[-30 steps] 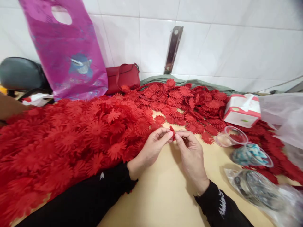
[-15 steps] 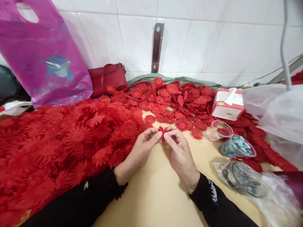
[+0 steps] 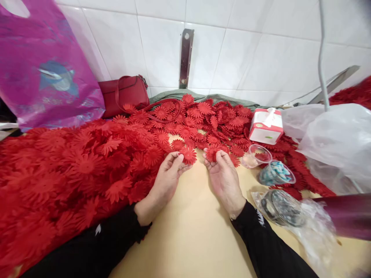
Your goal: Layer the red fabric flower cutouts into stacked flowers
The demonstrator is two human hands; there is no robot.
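Mid-frame, my left hand [image 3: 168,173] pinches a flat, spiky-petalled red fabric flower [image 3: 188,154]; my right hand [image 3: 223,175] curls shut around a crumpled one [image 3: 211,153]. Both hover over the smooth tan table [image 3: 197,231], beside the soft red flower heap [image 3: 87,166].

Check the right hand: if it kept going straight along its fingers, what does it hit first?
Probably the loose red flowers spread on the table just beyond the right hand, which already holds one red flower. Depth is hard to judge; the clear cup sits off to its right.

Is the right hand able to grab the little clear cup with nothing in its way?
Probably yes. The right hand holds a red flower, but the clear cup stands just beside it, with only bare table between.
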